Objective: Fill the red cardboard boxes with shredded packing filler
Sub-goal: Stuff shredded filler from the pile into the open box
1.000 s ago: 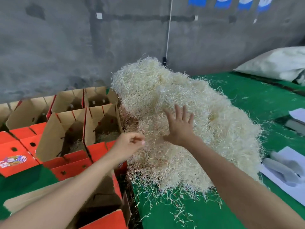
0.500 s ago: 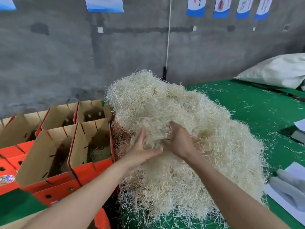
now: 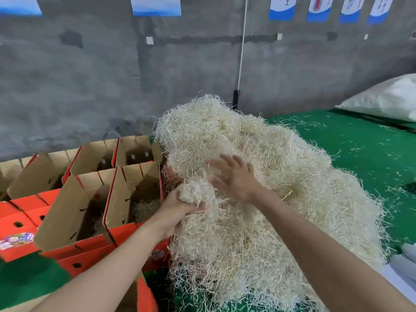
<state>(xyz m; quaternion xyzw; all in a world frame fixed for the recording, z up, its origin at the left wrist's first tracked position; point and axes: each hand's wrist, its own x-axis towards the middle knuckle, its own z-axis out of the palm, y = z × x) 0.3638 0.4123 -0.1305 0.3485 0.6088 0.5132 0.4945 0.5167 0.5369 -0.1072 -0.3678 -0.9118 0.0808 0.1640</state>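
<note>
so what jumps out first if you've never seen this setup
The big pale pile of shredded filler dominates the middle of the green table. At its left edge the left hand grips a clump while the right hand spreads open over it. Open red boxes stand in rows on the left, one beside the pile holding a little filler.
</note>
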